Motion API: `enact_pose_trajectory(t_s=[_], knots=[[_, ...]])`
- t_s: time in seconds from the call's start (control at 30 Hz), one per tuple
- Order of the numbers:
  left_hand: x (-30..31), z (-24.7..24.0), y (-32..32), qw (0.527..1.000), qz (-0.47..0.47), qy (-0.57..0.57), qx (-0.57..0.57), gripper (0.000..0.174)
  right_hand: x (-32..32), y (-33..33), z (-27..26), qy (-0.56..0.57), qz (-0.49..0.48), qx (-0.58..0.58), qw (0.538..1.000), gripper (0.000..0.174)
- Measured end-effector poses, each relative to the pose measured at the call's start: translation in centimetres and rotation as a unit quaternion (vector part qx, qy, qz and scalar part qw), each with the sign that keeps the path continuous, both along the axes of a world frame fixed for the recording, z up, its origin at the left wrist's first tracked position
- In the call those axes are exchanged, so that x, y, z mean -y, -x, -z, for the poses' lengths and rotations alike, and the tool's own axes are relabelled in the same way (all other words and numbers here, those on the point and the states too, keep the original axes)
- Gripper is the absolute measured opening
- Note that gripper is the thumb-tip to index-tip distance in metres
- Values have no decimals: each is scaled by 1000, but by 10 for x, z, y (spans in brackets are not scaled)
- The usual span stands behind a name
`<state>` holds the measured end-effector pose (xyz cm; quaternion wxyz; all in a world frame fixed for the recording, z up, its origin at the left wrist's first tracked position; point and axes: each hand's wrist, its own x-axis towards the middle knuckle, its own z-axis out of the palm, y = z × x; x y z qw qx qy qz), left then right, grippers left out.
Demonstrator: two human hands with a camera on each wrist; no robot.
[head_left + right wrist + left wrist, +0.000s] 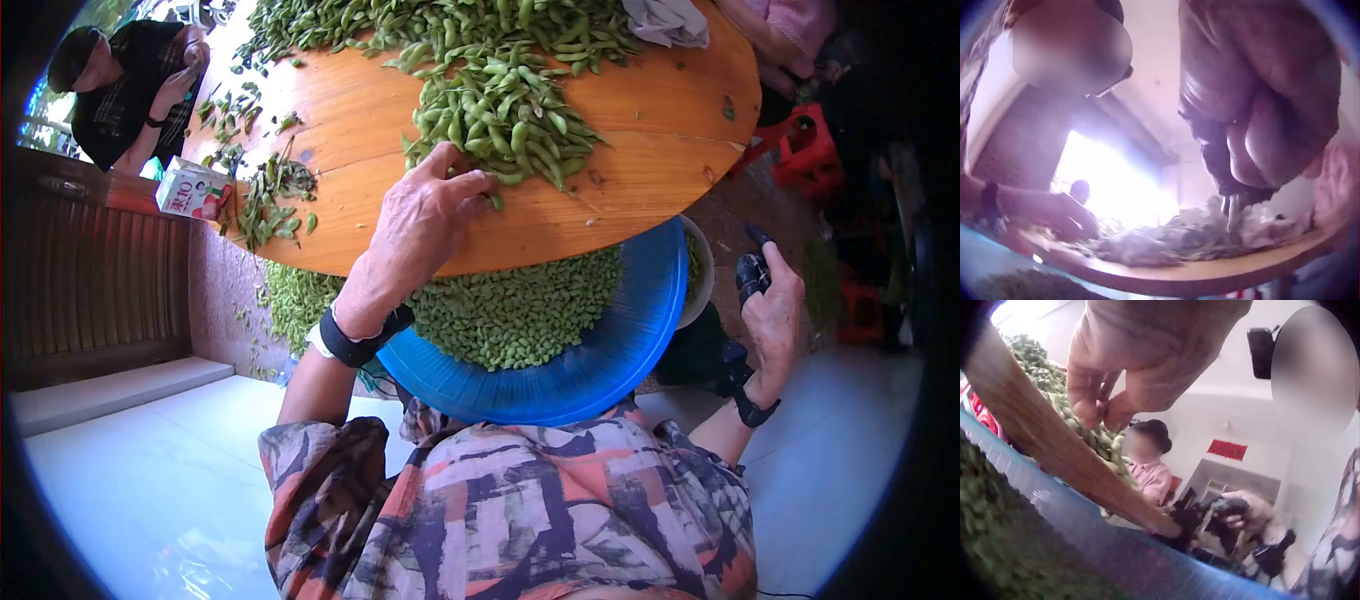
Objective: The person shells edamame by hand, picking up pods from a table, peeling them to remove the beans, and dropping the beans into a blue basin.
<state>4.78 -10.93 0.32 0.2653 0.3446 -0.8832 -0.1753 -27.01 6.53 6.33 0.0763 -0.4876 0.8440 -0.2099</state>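
Over the near edge of a heap of green soybean pods [500, 120], my left hand [425, 215] bends its fingers and thumb together. A soybean pod [496, 202] pokes out from under its fingertips. Out to the right, past the basin, my right hand [775, 310] is held up with dark covers [752, 275] on some digits. One covered finger extends forward, and no held thing shows in the head view. A blue basin [655, 320] full of shelled green beans [520, 310] sits below the table edge, in front of my body.
The round wooden table [670, 160] carries more pods at the back, scattered scraps [270, 200] and a drink carton [195, 190] at left. A white bowl [700, 270] stands right of the basin. Another person [125, 90] sits across at left; red stools [808, 150] stand at right.
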Motion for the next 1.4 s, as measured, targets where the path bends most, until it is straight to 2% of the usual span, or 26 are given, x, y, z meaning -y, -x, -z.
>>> enact_pose_trajectory(t_s=[0.1, 0.17, 0.2, 0.27, 0.33, 0.4, 0.47, 0.53, 0.57, 0.63, 0.7, 0.77, 0.87, 0.93, 1.0, 1.07, 1.13, 1.17, 1.2, 1.23, 1.27, 1.33, 1.4], knots=[[10, 11, 1, 999, -7, -19, -42, 18, -1, -5, 0, 25, 22, -41, 999, 46], [13, 11, -3, 996, -21, -52, -70, 18, 5, -9, 5, 73, -49, 79, 993, 47], [15, 10, -5, 991, -38, -84, -97, 18, 11, -16, 8, 74, -48, 79, 993, 47], [12, 9, -8, 985, -50, -120, -115, 13, 25, -41, 12, 134, -146, 233, 952, 50], [6, 7, -8, 930, -117, -274, -216, 8, 38, -57, 5, 63, -214, 216, 951, 47], [2, 8, -7, 914, -118, -314, -229, 9, 53, -80, 6, 65, -260, 253, 930, 40], [-2, 8, -6, 895, -118, -355, -243, 11, 67, -96, 16, 55, -271, 281, 919, 40], [-7, 6, -4, 841, -60, -426, -327, 10, 81, -108, 23, 53, -267, 296, 915, 39], [-9, 5, -3, 840, -59, -427, -329, 10, 86, -110, 25, 52, -265, 311, 911, 39], [-16, 6, 0, 796, -26, -484, -363, 10, 90, -111, 26, 29, -258, 347, 901, 39], [-22, -1, 5, 779, -25, -518, -352, 14, 91, -112, 26, 5, -250, 382, 890, 40], [-30, -3, 13, 748, -19, -565, -346, 18, 88, -113, 24, 44, -253, 430, 865, 37], [-36, 2, 20, 732, 30, -575, -364, 18, 81, -114, 20, 34, -208, 495, 843, 33], [-41, 1, 22, 742, 20, -570, -353, 17, 78, -111, 21, 27, -208, 498, 841, 32], [-45, 6, 23, 713, 45, -584, -385, 16, 76, -110, 24, 21, -209, 504, 838, 30], [-48, 8, 24, 729, 39, -571, -377, 14, 76, -109, 27, 44, -219, 520, 824, 28], [-51, 11, 24, 628, 110, -631, -441, 14, 73, -102, 26, 19, -224, 549, 805, 25], [-53, 11, 24, 629, 109, -632, -440, 14, 72, -97, 25, -6, -228, 576, 785, 22], [-56, 9, 26, 597, 109, -660, -443, 14, 71, -93, 28, -5, -227, 577, 785, 22], [-59, 9, 27, 564, 109, -687, -445, 14, 70, -89, 33, -17, -219, 653, 725, 19], [-60, 12, 27, 564, 109, -688, -444, 14, 69, -87, 36, -29, -208, 723, 658, 17], [-63, 25, 27, 508, 172, -695, -478, 20, 66, -87, 35, -32, -206, 720, 663, 16], [-65, 26, 27, 505, 169, -702, -472, 18, 61, -89, 31, -33, -204, 717, 666, 15]])
